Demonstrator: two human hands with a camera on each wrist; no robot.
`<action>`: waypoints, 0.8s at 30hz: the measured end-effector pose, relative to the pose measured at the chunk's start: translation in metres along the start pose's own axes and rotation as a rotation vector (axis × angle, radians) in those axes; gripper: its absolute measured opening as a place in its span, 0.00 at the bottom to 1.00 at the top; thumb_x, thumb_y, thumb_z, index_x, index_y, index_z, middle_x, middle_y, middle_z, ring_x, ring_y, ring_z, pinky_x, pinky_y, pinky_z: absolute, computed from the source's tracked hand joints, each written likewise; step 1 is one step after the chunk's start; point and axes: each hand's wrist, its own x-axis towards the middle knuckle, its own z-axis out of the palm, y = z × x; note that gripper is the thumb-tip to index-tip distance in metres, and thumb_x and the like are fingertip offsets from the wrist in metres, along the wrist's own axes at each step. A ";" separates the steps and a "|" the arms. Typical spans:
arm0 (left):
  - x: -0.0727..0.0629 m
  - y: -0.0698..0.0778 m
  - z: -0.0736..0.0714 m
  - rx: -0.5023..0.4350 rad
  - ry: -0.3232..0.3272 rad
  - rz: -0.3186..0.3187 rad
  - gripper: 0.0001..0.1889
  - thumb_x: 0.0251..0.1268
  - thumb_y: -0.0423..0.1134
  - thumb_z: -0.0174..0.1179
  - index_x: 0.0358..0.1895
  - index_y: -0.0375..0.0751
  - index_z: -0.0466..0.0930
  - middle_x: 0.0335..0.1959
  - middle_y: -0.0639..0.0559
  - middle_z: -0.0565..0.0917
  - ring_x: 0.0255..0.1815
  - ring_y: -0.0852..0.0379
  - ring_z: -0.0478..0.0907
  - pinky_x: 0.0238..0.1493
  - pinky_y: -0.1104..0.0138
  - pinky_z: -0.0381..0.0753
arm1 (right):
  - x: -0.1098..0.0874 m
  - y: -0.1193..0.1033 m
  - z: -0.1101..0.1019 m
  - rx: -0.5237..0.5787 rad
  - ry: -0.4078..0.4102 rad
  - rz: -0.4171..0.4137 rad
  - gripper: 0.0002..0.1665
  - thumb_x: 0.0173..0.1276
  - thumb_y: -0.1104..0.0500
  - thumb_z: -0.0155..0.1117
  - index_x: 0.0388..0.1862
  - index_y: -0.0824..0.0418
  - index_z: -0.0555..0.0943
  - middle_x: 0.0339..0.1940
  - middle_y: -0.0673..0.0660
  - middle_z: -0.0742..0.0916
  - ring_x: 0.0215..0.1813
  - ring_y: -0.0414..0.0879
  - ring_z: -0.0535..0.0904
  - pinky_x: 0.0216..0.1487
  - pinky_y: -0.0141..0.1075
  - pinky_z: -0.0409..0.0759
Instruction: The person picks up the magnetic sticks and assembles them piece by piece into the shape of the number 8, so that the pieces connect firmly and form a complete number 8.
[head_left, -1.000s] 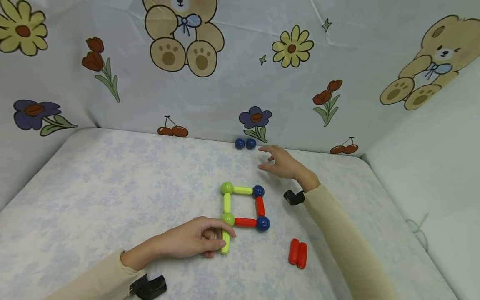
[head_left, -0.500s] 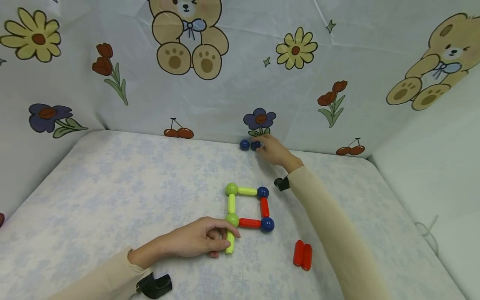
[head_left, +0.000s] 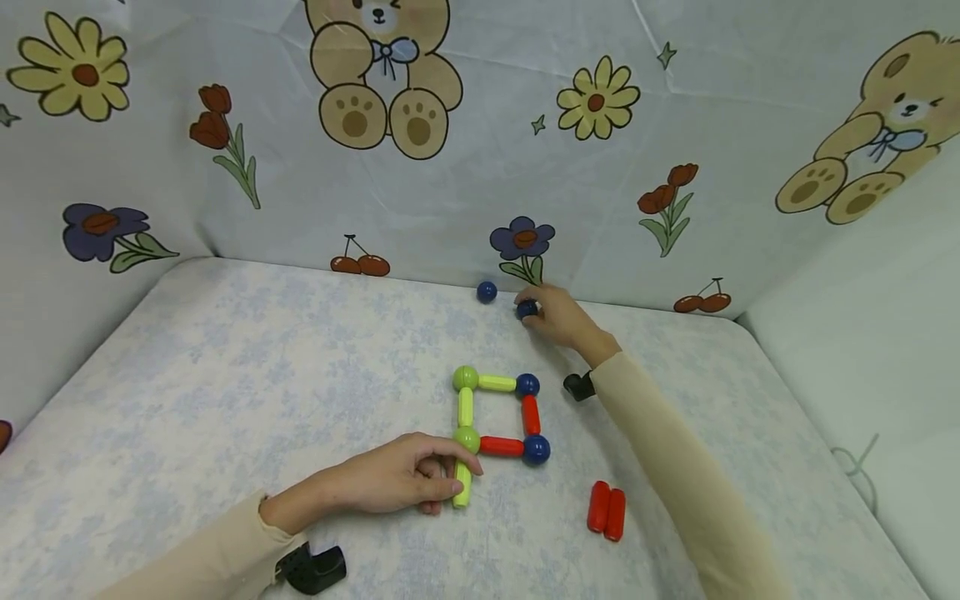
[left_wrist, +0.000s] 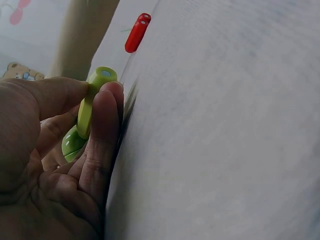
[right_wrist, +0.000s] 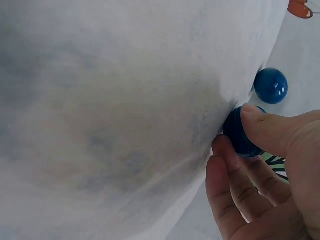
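My left hand pinches a yellow-green rod between thumb and fingers; the rod points toward me from a green ball. That ball is a corner of a square of rods and balls on the table: another green ball, two blue balls, yellow-green rods and red rods. Toward the back of the table my right hand grips a loose blue ball between thumb and fingers. A second loose blue ball rests to its left, by the back wall.
Two loose red rods lie side by side at the right of the table. A cloth wall printed with bears and flowers rises along the back edge. A thin cord hangs at the right side.
My right hand has reached to the back, taken hold of the right-hand blue ball and drawn it right and toward me, apart from the other ball. My left hand stays on the rod.
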 end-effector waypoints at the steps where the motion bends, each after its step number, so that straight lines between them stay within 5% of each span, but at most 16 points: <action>1: 0.000 0.000 0.000 0.000 0.000 0.001 0.14 0.78 0.37 0.59 0.62 0.43 0.81 0.29 0.51 0.82 0.29 0.59 0.78 0.35 0.71 0.79 | -0.003 0.000 -0.001 0.005 -0.006 0.001 0.22 0.74 0.64 0.66 0.65 0.64 0.79 0.62 0.65 0.83 0.55 0.58 0.82 0.58 0.51 0.80; 11: 0.001 -0.002 -0.001 -0.003 -0.004 -0.002 0.14 0.78 0.36 0.59 0.62 0.42 0.81 0.32 0.50 0.82 0.30 0.58 0.78 0.36 0.70 0.80 | -0.058 -0.008 -0.003 0.020 -0.052 -0.009 0.20 0.69 0.63 0.73 0.59 0.62 0.83 0.54 0.61 0.88 0.43 0.50 0.83 0.46 0.43 0.82; 24: -0.001 0.000 0.001 0.003 0.004 0.002 0.14 0.78 0.36 0.59 0.62 0.42 0.81 0.30 0.50 0.82 0.30 0.58 0.77 0.35 0.70 0.79 | -0.128 -0.016 0.004 0.026 -0.016 -0.019 0.20 0.65 0.60 0.77 0.55 0.62 0.85 0.45 0.54 0.89 0.43 0.46 0.83 0.50 0.45 0.85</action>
